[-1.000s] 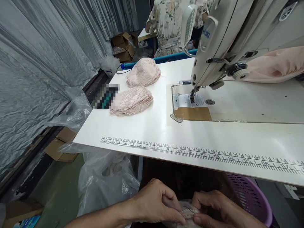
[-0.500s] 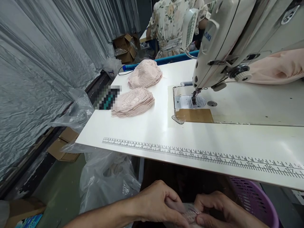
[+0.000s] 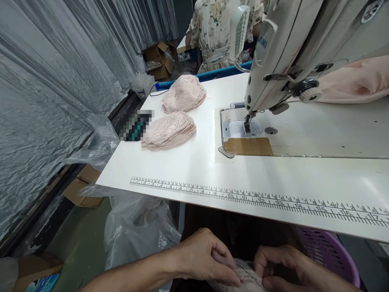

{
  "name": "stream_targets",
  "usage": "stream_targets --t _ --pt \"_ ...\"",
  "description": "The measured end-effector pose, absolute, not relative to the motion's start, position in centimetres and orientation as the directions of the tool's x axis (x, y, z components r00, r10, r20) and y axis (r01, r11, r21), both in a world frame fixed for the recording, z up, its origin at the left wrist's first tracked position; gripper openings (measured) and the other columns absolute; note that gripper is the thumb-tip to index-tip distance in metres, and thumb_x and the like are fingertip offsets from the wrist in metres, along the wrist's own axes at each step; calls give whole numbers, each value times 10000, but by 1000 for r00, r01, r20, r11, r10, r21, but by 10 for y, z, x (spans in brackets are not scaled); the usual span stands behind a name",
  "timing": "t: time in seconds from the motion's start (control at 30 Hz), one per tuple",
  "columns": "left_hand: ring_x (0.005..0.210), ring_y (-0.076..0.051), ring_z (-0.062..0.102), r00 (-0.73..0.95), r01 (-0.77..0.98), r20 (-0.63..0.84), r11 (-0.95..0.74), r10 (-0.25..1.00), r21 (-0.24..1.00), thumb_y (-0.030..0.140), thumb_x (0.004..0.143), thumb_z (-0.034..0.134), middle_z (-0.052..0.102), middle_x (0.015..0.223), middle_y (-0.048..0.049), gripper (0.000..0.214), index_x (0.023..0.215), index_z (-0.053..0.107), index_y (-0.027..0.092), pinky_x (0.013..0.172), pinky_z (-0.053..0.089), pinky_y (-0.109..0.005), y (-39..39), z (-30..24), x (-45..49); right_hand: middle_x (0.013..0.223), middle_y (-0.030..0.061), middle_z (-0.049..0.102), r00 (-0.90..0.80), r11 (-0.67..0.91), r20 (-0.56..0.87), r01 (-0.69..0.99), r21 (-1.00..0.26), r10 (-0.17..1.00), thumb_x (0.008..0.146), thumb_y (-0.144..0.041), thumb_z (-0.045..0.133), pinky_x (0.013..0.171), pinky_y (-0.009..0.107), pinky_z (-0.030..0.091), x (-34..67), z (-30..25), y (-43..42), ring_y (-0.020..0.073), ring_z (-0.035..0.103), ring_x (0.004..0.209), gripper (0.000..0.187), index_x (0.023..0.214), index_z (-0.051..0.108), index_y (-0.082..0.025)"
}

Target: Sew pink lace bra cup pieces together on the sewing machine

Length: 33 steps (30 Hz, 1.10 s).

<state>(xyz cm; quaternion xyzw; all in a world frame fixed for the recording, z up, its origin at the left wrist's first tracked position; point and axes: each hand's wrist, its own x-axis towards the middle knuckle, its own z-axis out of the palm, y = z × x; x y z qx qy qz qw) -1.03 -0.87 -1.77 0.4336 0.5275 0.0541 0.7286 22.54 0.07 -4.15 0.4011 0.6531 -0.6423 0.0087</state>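
Note:
My left hand (image 3: 203, 257) and my right hand (image 3: 285, 267) are low in my lap, below the front edge of the white sewing table (image 3: 194, 170). Both pinch a small pale pink lace piece (image 3: 247, 278), fingers closed on it; most of the piece is cut off at the bottom of the view. Two stacks of the same pink lace pieces lie on the table's far left, the nearer stack (image 3: 168, 131) and the farther stack (image 3: 184, 94). The sewing machine (image 3: 291, 52) stands at the right, its needle (image 3: 246, 121) over the plate.
A printed ruler (image 3: 258, 198) runs along the table's front. A purple basket (image 3: 331, 259) sits under the table at right, clear plastic bags (image 3: 136, 227) at left. Pink fabric (image 3: 355, 81) lies behind the machine. A person in a floral dress (image 3: 219, 28) stands at the back.
My right hand has slid a little to the right along the lace piece, spreading it between the hands. The left hand stays in place. The view shifted slightly.

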Motion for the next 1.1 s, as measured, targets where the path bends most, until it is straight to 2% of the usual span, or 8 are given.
stream_targets --t 0.23,0.47,0.6,0.73,0.93,1.1 --pt "504 -57 448 433 404 -717 594 546 696 337 581 793 596 565 19 250 704 741 125 483 339 -148 -10 -21 -11 831 -35 585 -735 -189 -451 416 -890 506 901 -223 488 714 219 418 230 -40 0 128 543 797 85 843 546 -245" --pt "560 -86 503 417 430 -744 608 521 667 367 563 792 624 614 3 286 720 743 132 537 388 -173 -10 -23 -11 846 -18 585 -765 -227 -400 330 -916 505 933 -251 457 751 243 437 232 -41 -2 138 558 822 108 861 537 -238" --pt "535 -76 472 424 447 -737 586 526 676 380 590 782 604 593 14 287 728 741 131 511 362 -168 -12 -23 -13 844 4 607 -733 -202 -396 343 -918 553 916 -258 434 752 275 449 230 -32 -2 159 569 812 130 863 550 -230" --pt "496 -58 411 423 451 -727 571 541 686 350 590 786 552 534 34 266 700 733 114 473 322 -156 -11 -22 -12 837 6 604 -732 -167 -397 370 -914 553 900 -274 436 727 265 448 228 -29 -2 159 563 796 137 858 558 -227" --pt "523 -71 463 432 438 -728 582 532 685 313 612 773 573 552 25 226 724 739 119 514 369 -163 -9 -17 -10 850 3 599 -714 -147 -429 423 -894 553 893 -300 440 727 260 432 226 -29 -4 161 543 802 157 900 582 -235" --pt "517 -73 442 421 456 -718 555 554 696 334 613 773 555 544 29 235 707 733 123 495 346 -166 -10 -19 -12 870 1 599 -698 -161 -465 457 -875 544 898 -337 462 768 273 430 224 -32 -6 168 554 843 161 909 593 -243"
